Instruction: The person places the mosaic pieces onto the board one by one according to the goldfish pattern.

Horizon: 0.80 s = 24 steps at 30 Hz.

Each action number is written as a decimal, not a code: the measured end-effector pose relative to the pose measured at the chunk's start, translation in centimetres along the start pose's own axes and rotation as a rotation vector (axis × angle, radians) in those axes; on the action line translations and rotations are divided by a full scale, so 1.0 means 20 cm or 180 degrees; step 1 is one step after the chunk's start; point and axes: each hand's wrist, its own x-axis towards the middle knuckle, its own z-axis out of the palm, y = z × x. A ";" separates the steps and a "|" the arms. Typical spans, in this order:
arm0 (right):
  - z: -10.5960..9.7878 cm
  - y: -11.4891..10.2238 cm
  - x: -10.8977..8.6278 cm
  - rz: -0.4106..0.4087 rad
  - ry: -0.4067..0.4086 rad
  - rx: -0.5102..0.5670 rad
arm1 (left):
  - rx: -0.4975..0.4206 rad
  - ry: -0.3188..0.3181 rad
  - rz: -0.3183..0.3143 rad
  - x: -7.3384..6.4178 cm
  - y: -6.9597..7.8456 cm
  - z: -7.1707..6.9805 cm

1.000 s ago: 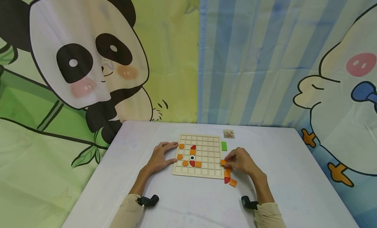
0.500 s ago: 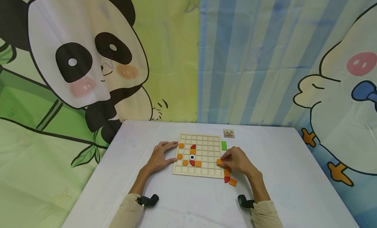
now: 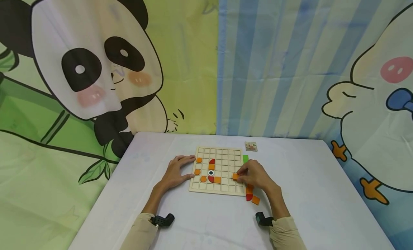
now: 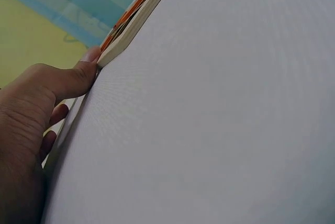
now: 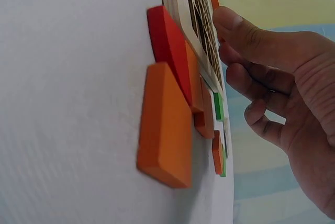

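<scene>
A wooden grid board (image 3: 226, 158) lies on the white table. On its left part sit three orange round tiles (image 3: 197, 172), two red quarter-round tiles (image 3: 212, 161), two orange square tiles (image 3: 217, 180) and a tile with a black-and-white eye (image 3: 211, 173). My left hand (image 3: 174, 172) rests at the board's left edge, fingers extended, the thumb (image 4: 78, 77) touching the edge in the left wrist view. Over the right part of the board, my right hand (image 3: 256, 174) pinches an orange square tile (image 3: 235, 177) between thumb and fingertips; the right wrist view shows only a sliver of it.
Along the board's right edge lie loose orange tiles (image 3: 256, 200), a red tile (image 3: 249, 197) and green pieces (image 3: 246, 158), partly behind the right hand. A small patterned card (image 3: 251, 146) lies near the table's far edge. Printed curtains hang behind the table.
My right hand has moved left with the orange square tile, from the board's right edge to above its right-hand squares. The left hand stays where it was.
</scene>
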 end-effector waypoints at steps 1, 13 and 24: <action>0.01 0.00 0.00 -0.0017 0.0007 0.0010 | 0.0000 -0.0010 -0.0009 0.00 0.00 0.00; 0.07 -0.06 0.03 0.0026 0.0095 -0.0027 | 0.0020 -0.0040 -0.0064 0.00 -0.01 0.00; 0.11 -0.13 0.11 0.0069 0.0029 0.0078 | 0.0027 -0.0040 -0.0053 0.00 -0.02 0.00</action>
